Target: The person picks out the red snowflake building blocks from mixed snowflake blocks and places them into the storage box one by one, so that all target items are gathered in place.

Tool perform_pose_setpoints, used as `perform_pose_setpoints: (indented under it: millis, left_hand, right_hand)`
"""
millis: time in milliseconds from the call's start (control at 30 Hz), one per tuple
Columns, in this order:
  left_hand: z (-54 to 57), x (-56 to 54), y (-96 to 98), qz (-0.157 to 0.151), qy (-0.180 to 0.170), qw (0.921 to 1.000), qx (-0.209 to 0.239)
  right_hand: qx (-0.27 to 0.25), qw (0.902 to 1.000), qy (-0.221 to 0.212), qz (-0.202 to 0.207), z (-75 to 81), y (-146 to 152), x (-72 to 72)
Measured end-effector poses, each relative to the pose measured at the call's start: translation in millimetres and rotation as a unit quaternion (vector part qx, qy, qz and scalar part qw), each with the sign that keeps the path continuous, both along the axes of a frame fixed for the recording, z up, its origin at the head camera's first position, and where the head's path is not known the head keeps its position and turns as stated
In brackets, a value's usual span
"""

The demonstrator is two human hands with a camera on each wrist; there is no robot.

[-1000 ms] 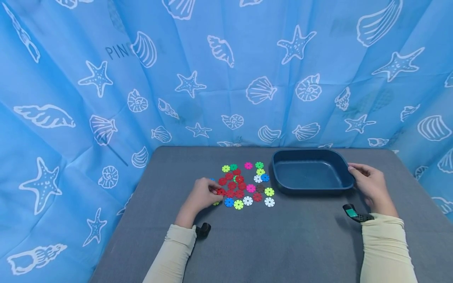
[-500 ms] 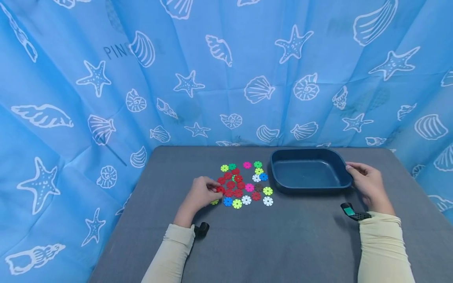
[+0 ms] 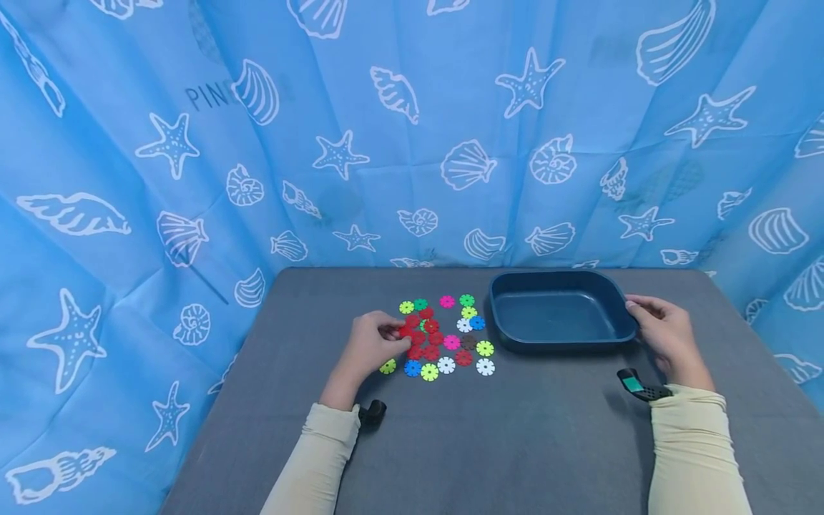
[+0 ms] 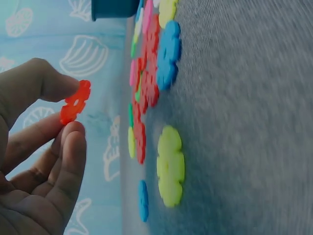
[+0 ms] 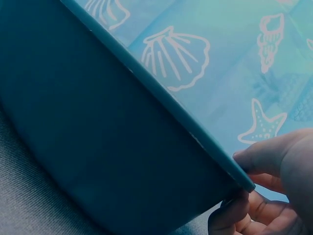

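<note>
My left hand (image 3: pixel 367 350) pinches a red notched plastic disc (image 4: pixel 80 100) between thumb and fingertips. In the left wrist view that disc hangs above the table, apart from the others. Just beyond the hand lies a cluster of red discs (image 3: pixel 432 352), some overlapping. Nearest the hand's underside is a yellow-green disc (image 3: pixel 388 366), with a blue disc (image 3: pixel 413 368) to its right. My right hand (image 3: pixel 668 340) grips the right end of a dark blue rectangular basin (image 3: pixel 560 346), thumb on top of the rim and fingers beneath it. No disc shows inside the basin.
Pink, green, white, brown and yellow-green discs lie around the red ones, such as a white disc (image 3: pixel 486 367) near the basin. A grey cloth covers the table (image 3: pixel 515 443). Behind it hangs a blue curtain (image 3: pixel 386 179) with shell prints.
My left hand has lifted slightly with the red disc, uncovering the yellow-green disc below. My right hand keeps its grip on the basin. The head view has shifted a little.
</note>
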State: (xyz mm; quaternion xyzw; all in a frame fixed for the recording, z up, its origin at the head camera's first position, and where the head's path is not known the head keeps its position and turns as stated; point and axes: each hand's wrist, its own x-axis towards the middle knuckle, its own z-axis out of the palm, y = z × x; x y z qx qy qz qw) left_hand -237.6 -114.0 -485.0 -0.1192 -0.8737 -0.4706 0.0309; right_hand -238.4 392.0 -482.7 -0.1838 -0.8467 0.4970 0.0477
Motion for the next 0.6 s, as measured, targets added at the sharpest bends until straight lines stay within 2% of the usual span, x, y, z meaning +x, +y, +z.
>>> perform_pose_setpoints:
  millis: [267, 400, 600]
  left_hand:
    - [2.1, -1.5, 10.5, 0.011, 0.043, 0.9988, 0.018]
    - [1.9, -2.3, 14.1, 0.014, 0.049, 0.9983, 0.027]
    - [3.6, -3.2, 23.9, 0.003, 0.053, 0.9977, 0.043]
  right_hand:
    - [-0.001, 1.0, 0.002, -0.001, 0.0, -1, -0.4]
    - [-0.005, 1.0, -0.002, 0.0, 0.0, -1, -1.2]
    - [-0.011, 0.9999, 0.0, 0.009, -0.4, 2, 1.9]
